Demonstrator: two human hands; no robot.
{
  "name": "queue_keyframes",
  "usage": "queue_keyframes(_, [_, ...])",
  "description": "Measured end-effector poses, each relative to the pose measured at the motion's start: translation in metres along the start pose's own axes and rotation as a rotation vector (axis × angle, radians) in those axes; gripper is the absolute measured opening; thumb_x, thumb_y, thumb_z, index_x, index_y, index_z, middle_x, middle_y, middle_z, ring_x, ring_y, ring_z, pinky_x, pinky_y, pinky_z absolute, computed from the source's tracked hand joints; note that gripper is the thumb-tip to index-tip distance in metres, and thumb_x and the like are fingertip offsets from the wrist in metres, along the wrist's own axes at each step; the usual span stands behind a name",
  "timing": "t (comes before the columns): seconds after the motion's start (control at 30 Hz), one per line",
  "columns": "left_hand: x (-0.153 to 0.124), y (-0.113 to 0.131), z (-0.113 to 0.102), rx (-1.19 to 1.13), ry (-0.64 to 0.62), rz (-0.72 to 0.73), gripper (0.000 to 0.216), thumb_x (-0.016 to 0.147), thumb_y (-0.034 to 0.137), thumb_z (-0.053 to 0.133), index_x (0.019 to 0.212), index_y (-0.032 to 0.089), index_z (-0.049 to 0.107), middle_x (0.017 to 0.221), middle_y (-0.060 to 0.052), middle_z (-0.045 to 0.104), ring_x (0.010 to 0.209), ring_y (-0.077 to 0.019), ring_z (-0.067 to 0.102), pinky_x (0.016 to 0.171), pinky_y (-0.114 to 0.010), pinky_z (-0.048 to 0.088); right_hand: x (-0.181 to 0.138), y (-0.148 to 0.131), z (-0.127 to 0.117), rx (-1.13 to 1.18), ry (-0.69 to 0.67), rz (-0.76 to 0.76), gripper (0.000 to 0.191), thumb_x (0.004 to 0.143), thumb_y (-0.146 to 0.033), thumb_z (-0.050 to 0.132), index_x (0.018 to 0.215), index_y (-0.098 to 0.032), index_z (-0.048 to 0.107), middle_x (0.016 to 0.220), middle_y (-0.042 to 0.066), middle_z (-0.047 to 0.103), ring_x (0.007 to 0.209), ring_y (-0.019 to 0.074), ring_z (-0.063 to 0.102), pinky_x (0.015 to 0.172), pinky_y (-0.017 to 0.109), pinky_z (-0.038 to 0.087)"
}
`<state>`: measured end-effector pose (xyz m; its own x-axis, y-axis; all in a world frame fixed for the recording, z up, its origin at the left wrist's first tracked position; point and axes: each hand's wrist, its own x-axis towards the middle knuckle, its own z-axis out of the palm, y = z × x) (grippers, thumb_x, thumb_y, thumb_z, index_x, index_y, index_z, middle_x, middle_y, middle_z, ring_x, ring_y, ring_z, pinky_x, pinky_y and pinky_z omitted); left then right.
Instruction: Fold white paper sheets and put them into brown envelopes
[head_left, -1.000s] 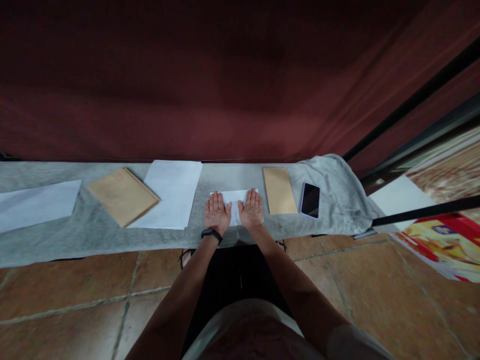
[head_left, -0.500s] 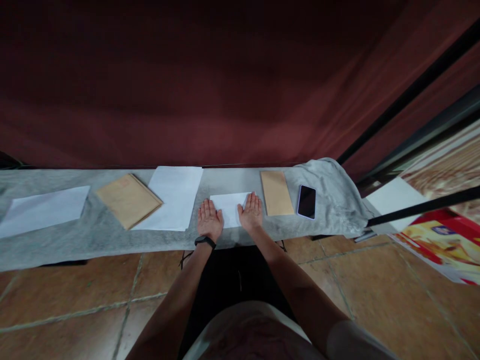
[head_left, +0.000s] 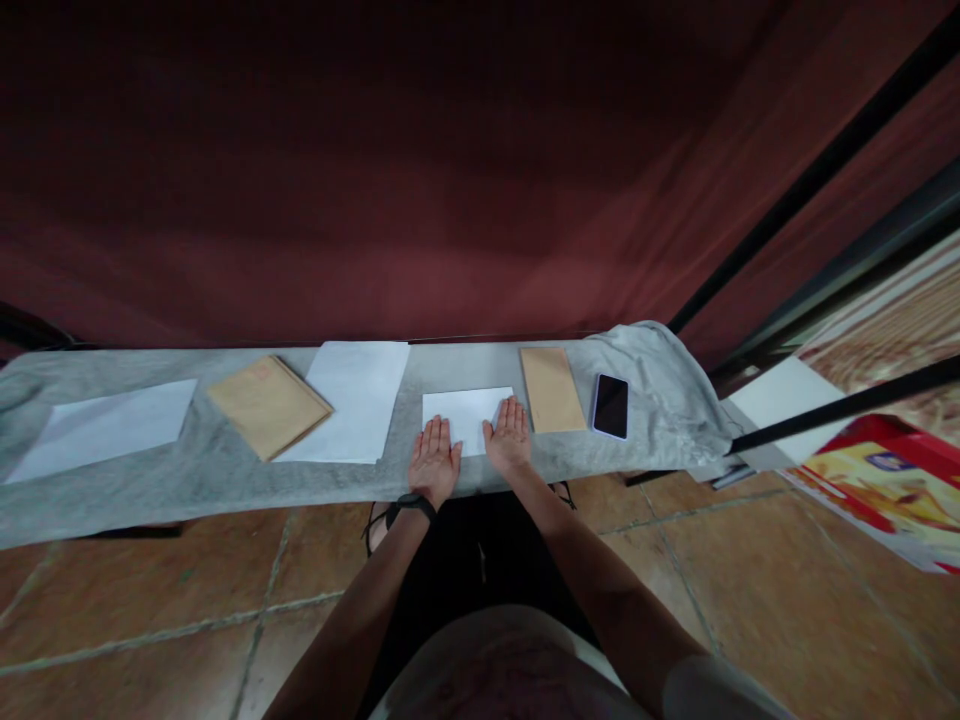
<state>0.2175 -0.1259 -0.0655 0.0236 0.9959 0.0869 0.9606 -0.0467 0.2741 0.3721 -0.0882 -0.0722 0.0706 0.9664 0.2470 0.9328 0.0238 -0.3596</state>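
A folded white paper (head_left: 465, 412) lies on the grey cloth (head_left: 225, 480) straight ahead of me. My left hand (head_left: 434, 461) rests flat, fingers stretched out, on the paper's near left corner; a black band sits on that wrist. My right hand (head_left: 510, 436) lies flat with fingers out on the paper's near right edge. Neither hand holds anything.
A narrow brown envelope (head_left: 551, 389) and a black phone (head_left: 610, 406) lie to the right. To the left are a white sheet (head_left: 352, 398), a brown envelope stack (head_left: 268, 405) and another white sheet (head_left: 112, 428). A dark red curtain hangs behind; tiled floor lies below.
Both hands slid back toward me along the paper, and more of the white paper shows beyond my fingers. My left hand moved in from the paper's left side to its near corner.
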Motion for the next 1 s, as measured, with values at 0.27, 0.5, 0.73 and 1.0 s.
queue_keyframes(0.27, [0.003, 0.014, 0.001, 0.003, -0.023, 0.018, 0.06, 0.101, 0.031, 0.028, 0.157, 0.012, 0.03, 0.164, -0.011, 0.029, 0.154, -0.0235, 0.019, 0.126, -0.045, 0.015, -0.042, -0.009, -0.006, 0.045, -0.07, -0.294, 0.051, 0.104, -0.028, 0.037, 0.153, -0.014, 0.04, 0.161, 0.012, 0.035, 0.15, 0.0247, 0.032, 0.123, 0.047, 0.023])
queue_keyframes(0.5, [0.004, -0.005, -0.005, 0.011, -0.009, -0.023, 0.062, 0.1, 0.037, 0.031, 0.157, 0.013, 0.03, 0.163, -0.012, 0.031, 0.153, -0.024, 0.022, 0.125, -0.046, 0.018, -0.038, 0.014, -0.007, 0.016, 0.006, -0.26, 0.057, 0.104, -0.037, 0.043, 0.152, -0.008, 0.039, 0.158, 0.017, 0.039, 0.147, 0.0288, 0.037, 0.12, 0.048, 0.03])
queue_keyframes(0.73, [0.035, -0.012, -0.014, -0.013, -0.021, 0.045, 0.058, 0.098, 0.031, 0.035, 0.152, 0.008, 0.039, 0.159, -0.016, 0.038, 0.152, -0.0263, 0.027, 0.124, -0.043, 0.023, -0.041, 0.036, -0.017, -0.004, 0.007, -0.254, 0.056, 0.103, -0.034, 0.041, 0.154, -0.011, 0.036, 0.157, 0.015, 0.042, 0.145, 0.0281, 0.04, 0.119, 0.048, 0.03])
queue_keyframes(1.0, [0.114, 0.018, -0.022, -0.082, -0.123, 0.145, 0.049, 0.089, 0.014, 0.047, 0.136, 0.018, 0.059, 0.14, -0.014, 0.058, 0.134, -0.0267, 0.051, 0.116, -0.043, 0.036, -0.045, 0.038, -0.025, 0.056, 0.023, -0.249, 0.054, 0.1, -0.022, 0.036, 0.153, -0.013, 0.039, 0.155, 0.011, 0.047, 0.142, 0.0231, 0.043, 0.119, 0.042, 0.033])
